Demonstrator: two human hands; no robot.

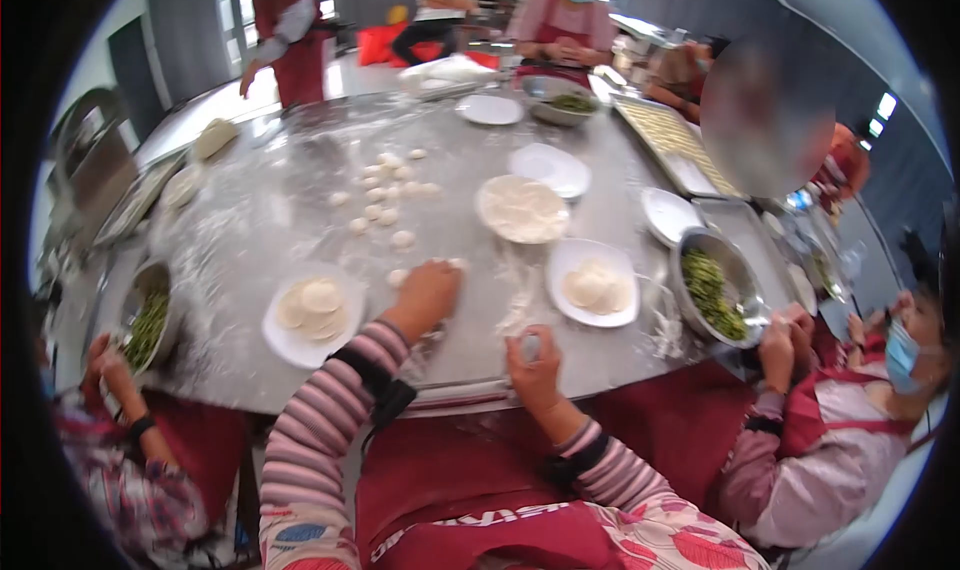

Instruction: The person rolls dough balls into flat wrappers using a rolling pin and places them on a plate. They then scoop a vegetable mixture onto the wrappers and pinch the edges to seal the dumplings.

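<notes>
We see the person's left hand lowered to the counter, palm down, with a bit of white dough showing at its fingertips; we cannot tell whether the fingers are closed on it. The right hand is curled into a ring near the counter's front edge, a greyish patch showing inside the curl, and we cannot tell whether that is something held. Small dough pieces lie in a loose cluster beyond the left hand, one just beside it.

To the left of the hands we find a white plate bearing overlapping dough rounds. Beyond the right hand a second plate carries another pile of rounds, and behind it a white bowl holds flour.

We count three metal bowls with chopped green filling: one at right, its filling heaped to one side, near a co-worker's hands; one at left, beside another co-worker's hands; and one at the far side. At the far right, a metal tray holds rows of small pale pieces.
</notes>
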